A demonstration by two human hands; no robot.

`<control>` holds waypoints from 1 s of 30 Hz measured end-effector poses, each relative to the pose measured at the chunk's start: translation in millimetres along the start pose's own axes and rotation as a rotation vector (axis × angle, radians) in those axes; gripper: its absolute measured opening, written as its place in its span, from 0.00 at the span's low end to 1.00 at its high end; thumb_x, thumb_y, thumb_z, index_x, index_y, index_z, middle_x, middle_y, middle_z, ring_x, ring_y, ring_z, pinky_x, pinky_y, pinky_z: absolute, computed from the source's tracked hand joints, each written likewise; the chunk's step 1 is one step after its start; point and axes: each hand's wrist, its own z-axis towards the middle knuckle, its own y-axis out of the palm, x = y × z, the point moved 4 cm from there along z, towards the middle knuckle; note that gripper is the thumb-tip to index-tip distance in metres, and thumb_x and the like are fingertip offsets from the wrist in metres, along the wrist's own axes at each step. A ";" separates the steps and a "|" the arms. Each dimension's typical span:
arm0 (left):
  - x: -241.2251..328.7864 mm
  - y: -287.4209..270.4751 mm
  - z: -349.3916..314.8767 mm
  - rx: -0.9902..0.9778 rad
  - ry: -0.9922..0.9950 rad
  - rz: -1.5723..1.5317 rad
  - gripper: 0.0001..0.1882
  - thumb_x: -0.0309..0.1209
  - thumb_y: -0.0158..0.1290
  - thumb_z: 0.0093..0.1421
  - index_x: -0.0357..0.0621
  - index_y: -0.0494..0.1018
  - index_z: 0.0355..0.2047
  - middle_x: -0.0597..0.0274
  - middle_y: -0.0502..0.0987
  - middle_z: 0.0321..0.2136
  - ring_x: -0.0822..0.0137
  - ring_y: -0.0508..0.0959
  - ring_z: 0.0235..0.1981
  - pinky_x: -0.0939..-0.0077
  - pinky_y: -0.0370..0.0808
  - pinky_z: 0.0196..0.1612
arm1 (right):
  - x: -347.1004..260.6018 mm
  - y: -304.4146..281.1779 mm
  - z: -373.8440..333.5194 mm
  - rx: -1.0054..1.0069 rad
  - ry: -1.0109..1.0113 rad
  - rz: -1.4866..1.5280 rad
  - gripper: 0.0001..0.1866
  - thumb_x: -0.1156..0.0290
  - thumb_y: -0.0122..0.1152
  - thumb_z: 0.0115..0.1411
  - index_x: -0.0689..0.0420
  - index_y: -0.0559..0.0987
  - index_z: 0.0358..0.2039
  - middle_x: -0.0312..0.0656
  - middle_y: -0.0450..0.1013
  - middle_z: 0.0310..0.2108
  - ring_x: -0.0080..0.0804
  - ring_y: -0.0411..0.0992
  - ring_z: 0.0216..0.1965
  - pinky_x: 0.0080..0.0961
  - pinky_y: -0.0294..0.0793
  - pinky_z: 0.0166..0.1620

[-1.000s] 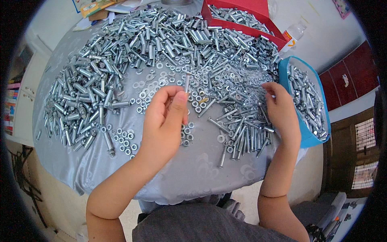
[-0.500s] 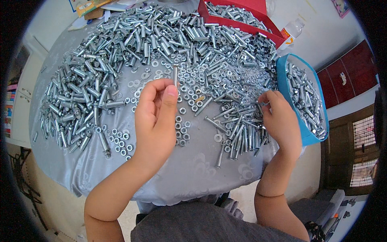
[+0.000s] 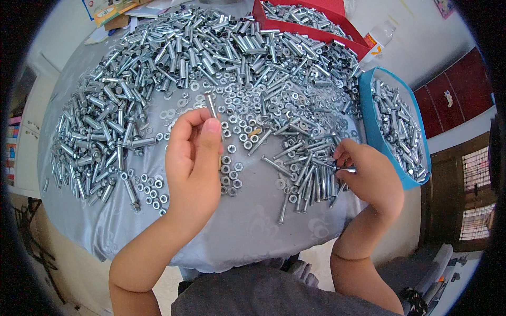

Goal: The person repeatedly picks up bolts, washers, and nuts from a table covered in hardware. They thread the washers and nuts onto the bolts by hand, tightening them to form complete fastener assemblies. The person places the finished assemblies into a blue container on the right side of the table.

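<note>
My left hand [image 3: 194, 163] is closed, thumb against fingers, on a silver bolt [image 3: 211, 105] held upright over the table. Its top end sticks up above the thumb, while its lower part is hidden by the fingers. At the right, my right hand [image 3: 373, 171] pinches another bolt [image 3: 345, 169] at the edge of a pile of long bolts [image 3: 308, 181]. Loose hex nuts [image 3: 230, 168] lie beside the left hand. Beyond them spread flat washers and more nuts [image 3: 242, 102].
Heaped metal sleeves [image 3: 200, 50] cover the far side of the table, and assembled sleeve bolts [image 3: 100, 131] the left. A blue bin [image 3: 367, 100] of metal parts stands right, a red box [image 3: 311, 27] at the back beside a plastic bottle [image 3: 380, 38]. Grey cloth [image 3: 237, 231] covers the table.
My left hand has shifted slightly left and nearer, its bolt now tilting. My right hand has drawn back a little from the pile, and a bolt now shows in its fingers.
</note>
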 end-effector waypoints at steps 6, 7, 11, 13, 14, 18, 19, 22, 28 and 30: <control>1.4 5.7 2.4 -0.085 0.092 -0.172 0.11 0.30 0.44 0.60 0.37 0.62 0.41 0.66 0.70 0.30 0.81 0.65 0.26 0.89 0.62 0.31 | -6.1 -4.3 12.9 0.123 -0.211 0.243 0.10 0.81 0.56 0.45 0.61 0.70 0.30 0.46 0.70 0.27 0.39 0.70 0.33 0.29 0.68 0.36; 2.9 7.9 2.5 -0.096 0.085 -0.244 0.11 0.28 0.44 0.59 0.37 0.60 0.41 0.66 0.70 0.30 0.82 0.65 0.27 0.89 0.62 0.31 | -13.3 -7.6 12.0 0.175 -0.269 0.313 0.10 0.81 0.56 0.45 0.62 0.70 0.31 0.46 0.70 0.28 0.38 0.70 0.33 0.28 0.68 0.37; 9.6 6.8 0.0 -0.223 0.084 -0.281 0.17 0.27 0.47 0.58 0.39 0.58 0.46 0.61 0.72 0.32 0.79 0.68 0.29 0.87 0.64 0.35 | -38.5 -3.5 15.7 0.179 -0.376 0.637 0.14 0.81 0.57 0.47 0.63 0.71 0.37 0.43 0.70 0.32 0.30 0.71 0.35 0.23 0.70 0.39; 12.7 10.7 -0.4 -0.204 0.165 -0.265 0.21 0.29 0.48 0.57 0.43 0.57 0.50 0.62 0.73 0.30 0.79 0.68 0.28 0.88 0.63 0.33 | -48.1 2.2 18.4 0.155 -0.449 0.742 0.16 0.82 0.58 0.47 0.63 0.71 0.38 0.42 0.70 0.33 0.28 0.71 0.34 0.22 0.71 0.38; 13.8 10.7 -1.3 -0.237 0.170 -0.217 0.22 0.30 0.48 0.57 0.43 0.56 0.50 0.61 0.73 0.30 0.78 0.69 0.28 0.87 0.64 0.34 | -53.8 4.8 19.0 0.144 -0.483 0.766 0.17 0.82 0.59 0.46 0.63 0.71 0.39 0.41 0.71 0.33 0.28 0.71 0.34 0.22 0.71 0.38; 18.4 9.4 -6.9 -0.302 0.161 -0.154 0.21 0.26 0.49 0.56 0.39 0.58 0.49 0.58 0.74 0.30 0.75 0.72 0.32 0.83 0.65 0.38 | -69.1 14.9 20.8 0.153 -0.590 0.864 0.21 0.80 0.63 0.44 0.60 0.72 0.41 0.40 0.72 0.33 0.26 0.71 0.33 0.21 0.71 0.38; 17.8 9.0 -8.5 -0.298 0.148 -0.174 0.20 0.23 0.49 0.55 0.38 0.59 0.48 0.57 0.74 0.30 0.74 0.72 0.34 0.82 0.66 0.40 | -71.4 17.3 20.7 0.172 -0.605 0.891 0.22 0.79 0.64 0.43 0.60 0.72 0.41 0.39 0.72 0.32 0.25 0.71 0.33 0.21 0.71 0.38; 16.3 5.8 -9.0 -0.286 0.192 -0.128 0.18 0.24 0.49 0.56 0.38 0.59 0.46 0.57 0.74 0.30 0.74 0.73 0.33 0.82 0.65 0.40 | -76.1 23.0 20.6 0.211 -0.613 0.941 0.22 0.78 0.65 0.42 0.59 0.72 0.41 0.38 0.72 0.32 0.23 0.71 0.33 0.19 0.71 0.37; 15.3 5.8 -4.9 -0.299 0.213 -0.093 0.15 0.28 0.47 0.58 0.43 0.58 0.44 0.55 0.75 0.30 0.76 0.72 0.29 0.84 0.67 0.34 | -79.5 23.6 18.6 0.289 -0.560 0.959 0.22 0.78 0.65 0.43 0.58 0.71 0.41 0.37 0.72 0.31 0.22 0.70 0.32 0.19 0.70 0.36; 14.2 3.8 -3.7 -0.286 0.194 -0.129 0.14 0.29 0.47 0.58 0.43 0.58 0.43 0.55 0.75 0.30 0.76 0.72 0.28 0.84 0.67 0.33 | -80.7 25.4 20.1 0.305 -0.565 0.950 0.22 0.78 0.65 0.43 0.58 0.71 0.40 0.37 0.72 0.30 0.22 0.70 0.32 0.19 0.70 0.36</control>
